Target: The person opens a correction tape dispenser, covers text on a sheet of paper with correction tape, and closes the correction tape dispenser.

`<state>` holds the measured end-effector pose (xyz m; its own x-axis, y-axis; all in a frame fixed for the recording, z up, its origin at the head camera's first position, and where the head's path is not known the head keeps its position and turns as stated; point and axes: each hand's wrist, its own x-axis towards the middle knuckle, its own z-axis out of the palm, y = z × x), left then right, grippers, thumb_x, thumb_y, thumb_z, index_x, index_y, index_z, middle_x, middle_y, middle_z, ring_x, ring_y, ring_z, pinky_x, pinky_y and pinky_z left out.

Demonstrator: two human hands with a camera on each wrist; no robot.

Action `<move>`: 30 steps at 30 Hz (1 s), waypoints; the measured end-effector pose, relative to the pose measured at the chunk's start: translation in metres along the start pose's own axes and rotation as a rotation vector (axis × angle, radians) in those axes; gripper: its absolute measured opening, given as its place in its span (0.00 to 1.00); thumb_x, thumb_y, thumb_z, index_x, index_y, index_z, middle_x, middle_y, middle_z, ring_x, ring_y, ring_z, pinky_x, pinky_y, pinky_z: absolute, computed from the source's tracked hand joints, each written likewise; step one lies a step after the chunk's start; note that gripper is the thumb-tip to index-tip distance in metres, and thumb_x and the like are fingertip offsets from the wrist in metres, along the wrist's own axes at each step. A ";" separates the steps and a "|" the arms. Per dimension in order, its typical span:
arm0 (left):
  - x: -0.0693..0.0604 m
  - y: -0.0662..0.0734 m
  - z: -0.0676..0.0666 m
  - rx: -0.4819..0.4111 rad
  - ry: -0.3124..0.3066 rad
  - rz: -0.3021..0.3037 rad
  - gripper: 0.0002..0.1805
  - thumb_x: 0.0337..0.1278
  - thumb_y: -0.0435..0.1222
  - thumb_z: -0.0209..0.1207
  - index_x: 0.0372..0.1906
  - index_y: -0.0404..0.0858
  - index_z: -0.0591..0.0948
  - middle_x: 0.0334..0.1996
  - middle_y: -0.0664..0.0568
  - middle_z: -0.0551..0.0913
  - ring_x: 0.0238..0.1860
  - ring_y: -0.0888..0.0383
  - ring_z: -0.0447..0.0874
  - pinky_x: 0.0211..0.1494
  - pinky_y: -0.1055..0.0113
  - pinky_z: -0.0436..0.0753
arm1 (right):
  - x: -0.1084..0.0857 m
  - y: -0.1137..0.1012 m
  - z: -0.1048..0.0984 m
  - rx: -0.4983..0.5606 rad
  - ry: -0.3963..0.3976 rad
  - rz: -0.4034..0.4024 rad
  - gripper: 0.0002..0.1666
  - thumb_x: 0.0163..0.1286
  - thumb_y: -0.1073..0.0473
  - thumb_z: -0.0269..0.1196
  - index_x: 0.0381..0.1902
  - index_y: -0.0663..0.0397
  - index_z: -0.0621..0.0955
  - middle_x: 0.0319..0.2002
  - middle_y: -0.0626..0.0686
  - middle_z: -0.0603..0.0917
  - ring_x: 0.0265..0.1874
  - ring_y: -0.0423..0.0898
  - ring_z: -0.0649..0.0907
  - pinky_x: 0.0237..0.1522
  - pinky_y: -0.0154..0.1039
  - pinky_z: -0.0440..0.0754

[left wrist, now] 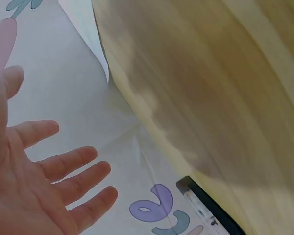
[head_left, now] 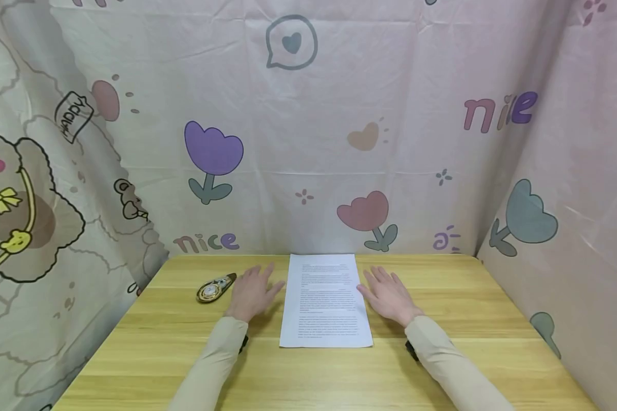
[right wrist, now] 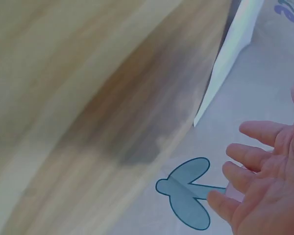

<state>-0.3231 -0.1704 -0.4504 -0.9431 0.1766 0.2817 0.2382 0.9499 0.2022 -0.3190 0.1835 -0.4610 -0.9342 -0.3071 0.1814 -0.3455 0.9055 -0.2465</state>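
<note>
At the lower centre of the head view, a printed sheet (head_left: 326,302) is laid flat on the wooden tabletop (head_left: 442,274), its far edge placed close to the patterned cloth (head_left: 308,114) hung behind. The left hand (head_left: 251,295) is held by the sheet's left edge and the right hand (head_left: 388,297) by its right edge; the fingers of both are extended and spread, and nothing is gripped by either. Left of centre, just beside the left hand, a teardrop-shaped dispenser (head_left: 212,290), probably a correction tape, is seen lying free on the wood. The sheet and the dispenser can thus be counted as set out, while no use of either is under way. The rows of print are too small to be read, so whether any line bears a correction cannot be told.

In the left wrist view, the left hand is shown palm up to the lens at the lower left, its fingers stretched. A strip of the sheet is caught at the upper left, and one end of the dispenser at the lower right, apart from the fingers.

In the right wrist view, the right hand is shown at the lower right, loosely spread and unladen, with the sheet's edge at the upper right. Any work on the sheet is judged either not yet begun or finished; which of the two cannot be settled.
</note>
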 end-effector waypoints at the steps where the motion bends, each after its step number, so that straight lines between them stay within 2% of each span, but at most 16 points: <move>1: 0.000 -0.001 -0.001 0.005 0.003 0.000 0.35 0.67 0.60 0.49 0.72 0.45 0.68 0.65 0.32 0.72 0.66 0.34 0.70 0.66 0.35 0.69 | 0.000 0.000 0.000 -0.008 0.003 -0.004 0.38 0.78 0.37 0.42 0.71 0.59 0.67 0.74 0.63 0.61 0.74 0.62 0.60 0.74 0.65 0.52; 5: 0.000 -0.008 -0.002 0.043 -0.002 -0.002 0.35 0.68 0.60 0.49 0.70 0.43 0.70 0.63 0.33 0.75 0.63 0.34 0.73 0.64 0.33 0.70 | 0.002 -0.002 0.001 -0.029 0.013 -0.021 0.38 0.78 0.37 0.43 0.69 0.61 0.70 0.72 0.64 0.64 0.73 0.62 0.62 0.73 0.64 0.56; 11: 0.000 -0.020 -0.006 0.075 -0.012 -0.016 0.33 0.66 0.57 0.53 0.66 0.40 0.74 0.59 0.33 0.78 0.59 0.34 0.75 0.60 0.35 0.74 | 0.004 -0.005 0.000 -0.033 0.000 -0.023 0.38 0.77 0.37 0.44 0.68 0.62 0.71 0.70 0.65 0.67 0.71 0.62 0.65 0.72 0.61 0.62; 19: 0.000 -0.040 -0.014 0.079 -0.061 -0.038 0.32 0.65 0.50 0.58 0.66 0.34 0.72 0.59 0.29 0.76 0.59 0.30 0.74 0.60 0.32 0.72 | 0.006 -0.004 0.000 -0.047 0.052 -0.042 0.33 0.76 0.39 0.48 0.62 0.60 0.77 0.64 0.63 0.76 0.64 0.60 0.75 0.65 0.58 0.73; 25: 0.000 -0.055 -0.011 0.128 -0.092 -0.058 0.32 0.63 0.49 0.61 0.67 0.35 0.72 0.59 0.30 0.76 0.59 0.30 0.73 0.59 0.32 0.72 | 0.006 -0.005 -0.002 -0.015 0.065 -0.020 0.31 0.75 0.40 0.51 0.59 0.60 0.80 0.59 0.61 0.82 0.59 0.59 0.80 0.60 0.57 0.78; 30: 0.000 -0.067 -0.011 0.126 -0.123 -0.113 0.32 0.63 0.46 0.60 0.67 0.34 0.71 0.58 0.28 0.76 0.58 0.29 0.73 0.59 0.32 0.72 | 0.006 -0.007 -0.001 -0.006 0.067 -0.010 0.29 0.75 0.41 0.52 0.56 0.58 0.82 0.54 0.59 0.85 0.55 0.57 0.83 0.55 0.55 0.82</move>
<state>-0.3358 -0.2367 -0.4533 -0.9853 0.0900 0.1452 0.1058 0.9888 0.1051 -0.3220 0.1759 -0.4574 -0.9227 -0.2956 0.2475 -0.3538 0.9042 -0.2391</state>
